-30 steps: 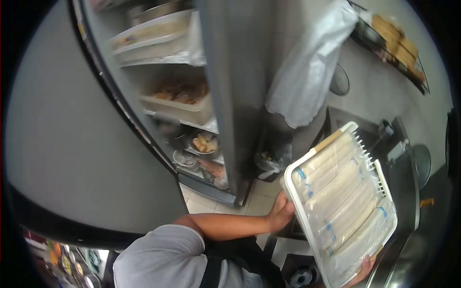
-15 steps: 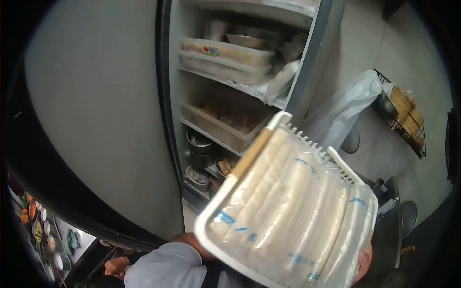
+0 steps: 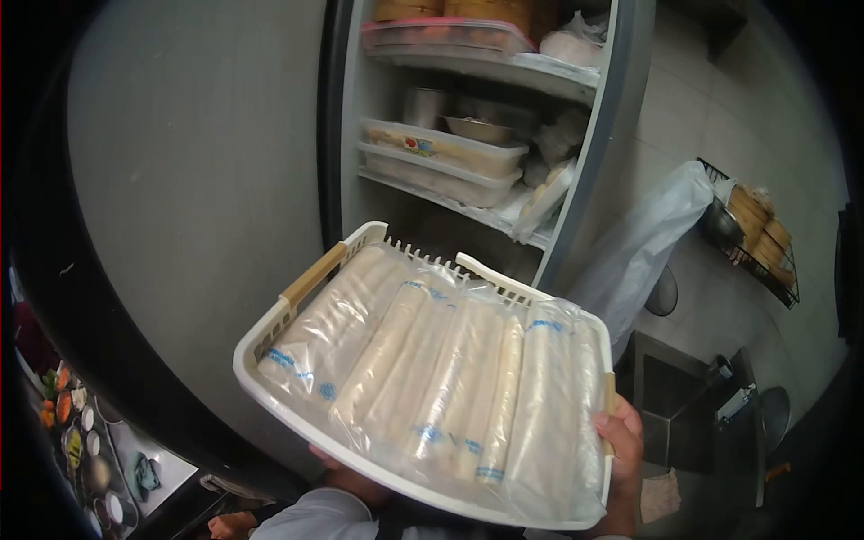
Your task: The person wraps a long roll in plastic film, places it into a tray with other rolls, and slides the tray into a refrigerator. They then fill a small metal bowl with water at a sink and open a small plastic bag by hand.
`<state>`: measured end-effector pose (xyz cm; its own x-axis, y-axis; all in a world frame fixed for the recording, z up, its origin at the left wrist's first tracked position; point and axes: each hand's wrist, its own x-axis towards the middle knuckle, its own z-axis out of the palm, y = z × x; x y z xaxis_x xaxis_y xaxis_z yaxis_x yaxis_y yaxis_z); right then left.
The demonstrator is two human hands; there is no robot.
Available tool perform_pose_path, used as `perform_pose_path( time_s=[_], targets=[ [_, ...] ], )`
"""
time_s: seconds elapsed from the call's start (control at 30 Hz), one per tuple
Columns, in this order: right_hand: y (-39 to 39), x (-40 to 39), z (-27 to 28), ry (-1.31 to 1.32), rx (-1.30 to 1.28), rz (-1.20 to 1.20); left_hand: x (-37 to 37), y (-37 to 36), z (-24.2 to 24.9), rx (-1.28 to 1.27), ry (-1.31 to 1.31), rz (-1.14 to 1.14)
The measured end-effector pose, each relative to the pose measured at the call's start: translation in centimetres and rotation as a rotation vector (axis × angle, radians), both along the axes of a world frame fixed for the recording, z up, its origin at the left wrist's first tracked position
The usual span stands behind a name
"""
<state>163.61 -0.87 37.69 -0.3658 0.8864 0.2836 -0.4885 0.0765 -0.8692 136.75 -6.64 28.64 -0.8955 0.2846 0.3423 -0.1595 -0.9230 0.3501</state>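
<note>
A white plastic basket [image 3: 423, 490] with tan handle strips is held tilted in front of me. It carries several long, pale rolls in clear bags [image 3: 450, 387] with blue print. My right hand [image 3: 623, 436] grips the basket's right side, thumb over the tan handle. My left hand [image 3: 326, 456] is under the basket's left front edge, holding it from below; most of its fingers are hidden. Right behind the basket stands an open refrigerator [image 3: 481, 202], whose lower shelves the basket covers.
The grey refrigerator door [image 3: 198, 216] fills the left. Shelves hold lidded plastic boxes [image 3: 441, 166] and bamboo steamers [image 3: 486, 11]. To the right are a wire rack [image 3: 751, 225], a hanging plastic bag [image 3: 643, 243] and a sink [image 3: 666, 387]. Another person's hand [image 3: 232, 525] shows at lower left.
The basket has shifted left and turned more level, now covering the lower shelves. My right hand shows more fully on its side. The view has tilted up, showing the upper shelf.
</note>
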Motion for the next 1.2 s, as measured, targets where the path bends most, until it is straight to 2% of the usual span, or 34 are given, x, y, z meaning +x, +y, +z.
perform_pose_path(
  time_s=[0.07, 0.23, 0.33, 0.4, 0.43, 0.53, 0.57, 0.6, 0.67, 0.7, 0.77, 0.87, 0.93, 1.07, 1.13, 1.2],
  targets=[
    [0.7, -1.8, 0.1, -0.010, -0.076, 0.057, -1.2, 0.0, 0.5, -0.002, -0.020, 0.042],
    [4.0, -6.0, -1.5, -0.012, -0.076, 0.172, -4.5, 0.9, 1.9, -0.011, -0.039, 0.101],
    [6.2, -9.3, -2.7, 0.022, -0.059, 0.223, -6.1, 2.1, 4.0, -0.024, -0.033, 0.096],
    [7.1, -10.7, -3.1, 0.039, -0.076, 0.230, -6.2, 2.5, 5.9, -0.088, -0.140, 0.035],
    [8.0, -11.6, -3.7, 0.054, -0.081, 0.214, -7.6, 3.0, 5.1, -0.072, -0.017, 0.022],
    [9.6, -14.2, -3.6, 0.072, -0.092, 0.187, -10.7, 5.3, 4.8, -0.157, 0.055, 0.103],
    [10.4, -15.1, -4.0, 0.104, -0.088, 0.165, -12.3, 6.4, 3.5, -0.262, 0.039, 0.235],
    [11.4, -16.3, -4.1, 0.137, -0.083, 0.141, -13.4, 7.7, 4.0, -0.156, 0.036, 0.173],
    [12.5, -18.0, -3.6, 0.135, -0.114, 0.106, -19.9, 10.9, -0.5, -0.498, 0.145, 0.431],
    [13.5, -18.8, -4.1, 0.162, -0.096, 0.091, -19.7, 11.2, 0.5, -0.503, 0.144, 0.434],
    [15.2, -20.5, -4.3, 0.198, -0.069, 0.047, -19.0, 12.7, 4.0, -0.292, 0.076, 0.222],
    [17.2, -22.3, -3.4, 0.197, -0.096, 0.003, -20.0, 14.8, 6.0, -0.307, 0.056, 0.183],
    [19.0, -23.7, -3.2, 0.237, -0.094, 0.009, -22.6, 17.2, 5.3, -0.310, 0.095, 0.158],
    [24.7, -25.9, -4.1, 0.210, -0.036, -0.058, -24.4, 20.8, 5.8, -0.368, 0.169, 0.060],
    [27.0, -27.1, -3.9, 0.270, 0.013, -0.166, -24.7, 22.4, 5.8, -0.438, 0.108, -0.008],
    [29.1, -27.6, -4.1, 0.284, -0.045, -0.170, -24.7, 22.6, 6.0, -0.677, 0.188, -0.083]
  ],
)
